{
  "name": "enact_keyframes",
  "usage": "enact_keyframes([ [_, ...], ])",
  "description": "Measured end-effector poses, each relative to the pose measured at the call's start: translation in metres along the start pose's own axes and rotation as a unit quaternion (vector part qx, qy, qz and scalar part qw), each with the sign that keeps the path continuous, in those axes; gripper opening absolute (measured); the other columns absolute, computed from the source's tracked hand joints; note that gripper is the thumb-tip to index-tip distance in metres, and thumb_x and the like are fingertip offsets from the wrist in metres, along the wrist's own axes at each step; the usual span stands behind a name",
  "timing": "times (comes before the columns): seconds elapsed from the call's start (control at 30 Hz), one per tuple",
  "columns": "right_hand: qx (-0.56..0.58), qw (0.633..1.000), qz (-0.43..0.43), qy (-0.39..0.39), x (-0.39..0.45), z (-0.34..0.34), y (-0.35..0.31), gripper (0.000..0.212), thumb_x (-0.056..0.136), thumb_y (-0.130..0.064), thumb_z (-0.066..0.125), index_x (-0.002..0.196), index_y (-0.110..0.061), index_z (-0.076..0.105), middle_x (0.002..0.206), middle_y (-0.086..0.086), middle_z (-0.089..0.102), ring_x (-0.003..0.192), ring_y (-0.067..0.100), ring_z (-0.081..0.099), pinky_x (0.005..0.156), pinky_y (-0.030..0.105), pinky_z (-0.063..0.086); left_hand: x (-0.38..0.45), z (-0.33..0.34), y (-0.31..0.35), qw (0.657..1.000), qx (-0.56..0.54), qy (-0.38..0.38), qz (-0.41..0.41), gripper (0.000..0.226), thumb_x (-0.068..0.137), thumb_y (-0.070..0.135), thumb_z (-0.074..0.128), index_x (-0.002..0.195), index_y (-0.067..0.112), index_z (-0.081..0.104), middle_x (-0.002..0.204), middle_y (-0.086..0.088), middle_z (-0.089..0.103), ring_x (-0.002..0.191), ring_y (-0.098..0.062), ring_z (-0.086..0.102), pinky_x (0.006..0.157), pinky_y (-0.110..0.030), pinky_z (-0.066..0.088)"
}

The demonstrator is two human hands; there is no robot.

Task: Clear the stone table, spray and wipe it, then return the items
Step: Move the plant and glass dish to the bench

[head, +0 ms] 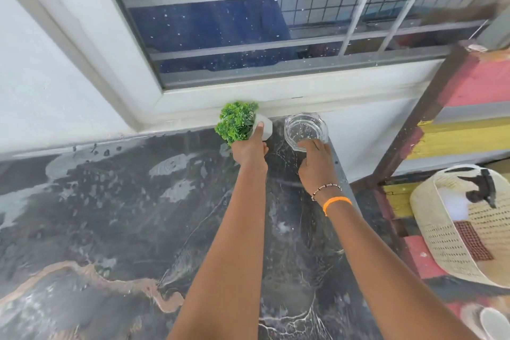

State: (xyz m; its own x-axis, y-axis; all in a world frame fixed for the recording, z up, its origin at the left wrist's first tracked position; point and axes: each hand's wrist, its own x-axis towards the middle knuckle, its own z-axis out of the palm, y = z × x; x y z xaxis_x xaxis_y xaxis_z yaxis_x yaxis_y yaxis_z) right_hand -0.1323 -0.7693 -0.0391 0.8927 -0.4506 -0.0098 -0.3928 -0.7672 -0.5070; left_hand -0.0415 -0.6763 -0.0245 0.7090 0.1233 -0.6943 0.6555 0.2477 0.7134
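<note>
Dark, glossy stone table (116, 215), veined white and tan, streaked wet. At its far right corner, against the pale wall under the window: small white pot (265, 127) of bushy green plastic foliage, tilted left, gripped by left hand (249, 150) with fingers curled round it, thumb up the pot's side. Just beside, clear round glass dish (305, 130), scalloped rim, pinched at its near edge by right hand (316, 163). Off to the right, woven cream basket (447, 237), well apart.
</note>
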Motion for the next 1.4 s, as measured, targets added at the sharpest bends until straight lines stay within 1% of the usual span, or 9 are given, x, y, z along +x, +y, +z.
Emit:
enact_keyframes([
  [0.2,0.055,0.994,0.030,0.086,-0.002,0.002,0.008,0.026,0.083,0.003,0.047,0.100,-0.006,0.063,0.107,0.013,0.060,0.105,0.034,0.045,0.091,0.033,0.036,0.004,0.007,0.005,0.999,0.037,0.034,0.017,0.052,0.073,0.033,0.076,0.108,-0.001,0.058,0.095,-0.014,0.064,0.049,-0.014,0.052,0.049,-0.025,0.048],
  [0.27,0.075,0.988,0.070,0.114,0.003,0.001,0.008,0.023,0.085,-0.001,0.050,0.106,-0.004,0.059,0.113,0.016,0.051,0.105,0.035,0.044,0.089,0.033,0.035,0.005,0.007,0.006,0.997,0.050,0.042,0.029,0.054,0.070,0.032,0.079,0.110,0.001,0.059,0.093,-0.010,0.064,0.067,-0.021,0.062,0.070,-0.034,0.057],
  [0.37,0.107,0.978,0.132,0.124,0.010,-0.004,0.007,0.034,0.083,-0.004,0.057,0.116,-0.003,0.049,0.123,0.018,0.041,0.107,0.036,0.047,0.092,0.035,0.037,0.006,0.006,0.004,0.992,0.090,0.062,0.060,0.061,0.067,0.033,0.080,0.116,0.007,0.057,0.117,-0.011,0.063,0.107,-0.029,0.061,0.095,-0.042,0.050],
  [0.57,0.115,0.968,0.218,0.055,0.019,-0.008,0.008,0.043,0.085,-0.014,0.059,0.122,0.001,0.041,0.132,0.018,0.037,0.107,0.038,0.052,0.081,0.038,0.043,0.002,0.009,0.001,0.971,0.187,0.034,0.144,0.066,0.074,0.026,0.075,0.129,0.008,0.044,0.137,-0.012,0.043,0.123,-0.029,0.047,0.096,-0.039,0.043],
  [0.77,0.136,0.958,0.247,0.053,0.016,-0.011,0.014,0.040,0.083,-0.016,0.062,0.118,-0.003,0.045,0.123,0.017,0.053,0.111,0.035,0.053,0.086,0.040,0.044,-0.012,0.006,-0.013,0.937,0.245,-0.024,0.248,0.045,0.075,0.013,0.073,0.115,0.010,0.053,0.117,-0.008,0.062,0.108,-0.026,0.058,0.092,-0.035,0.047],
  [0.87,0.170,0.949,0.260,0.047,0.010,-0.016,0.022,0.033,0.078,-0.021,0.065,0.103,-0.009,0.047,0.106,0.015,0.063,0.095,0.036,0.064,0.085,0.042,0.051,-0.019,-0.004,-0.023,0.928,0.251,-0.023,0.273,0.047,0.074,0.013,0.074,0.115,0.012,0.053,0.113,-0.006,0.063,0.102,-0.023,0.059,0.086,-0.030,0.046],
  [1.07,0.219,0.925,0.297,0.095,-0.030,-0.039,0.058,0.033,0.077,-0.015,0.064,0.105,-0.003,0.052,0.102,0.017,0.062,0.094,0.034,0.059,0.080,0.037,0.047,-0.060,-0.023,-0.058,0.935,0.255,-0.052,0.240,0.054,0.068,0.015,0.078,0.114,0.017,0.049,0.105,-0.002,0.062,0.090,-0.018,0.059,0.081,-0.026,0.043],
  [1.23,0.264,0.902,0.315,0.132,-0.080,-0.066,0.117,0.024,0.074,-0.015,0.063,0.094,-0.012,0.050,0.080,0.013,0.062,0.078,0.037,0.065,0.078,0.048,0.052,-0.121,-0.009,-0.104,0.938,0.259,-0.114,0.201,0.056,0.065,0.018,0.082,0.108,0.025,0.047,0.093,0.004,0.062,0.077,-0.009,0.060,0.074,-0.027,0.043],
  [1.4,0.235,0.899,0.331,0.165,-0.147,-0.107,0.197,0.033,0.075,-0.017,0.061,0.106,-0.006,0.055,0.093,0.020,0.066,0.085,0.034,0.063,0.081,0.044,0.050,-0.182,0.028,-0.163,0.919,0.300,-0.166,0.195,0.047,0.067,0.011,0.080,0.109,0.016,0.057,0.086,0.002,0.065,0.066,0.000,0.058,0.060,-0.017,0.043],
])
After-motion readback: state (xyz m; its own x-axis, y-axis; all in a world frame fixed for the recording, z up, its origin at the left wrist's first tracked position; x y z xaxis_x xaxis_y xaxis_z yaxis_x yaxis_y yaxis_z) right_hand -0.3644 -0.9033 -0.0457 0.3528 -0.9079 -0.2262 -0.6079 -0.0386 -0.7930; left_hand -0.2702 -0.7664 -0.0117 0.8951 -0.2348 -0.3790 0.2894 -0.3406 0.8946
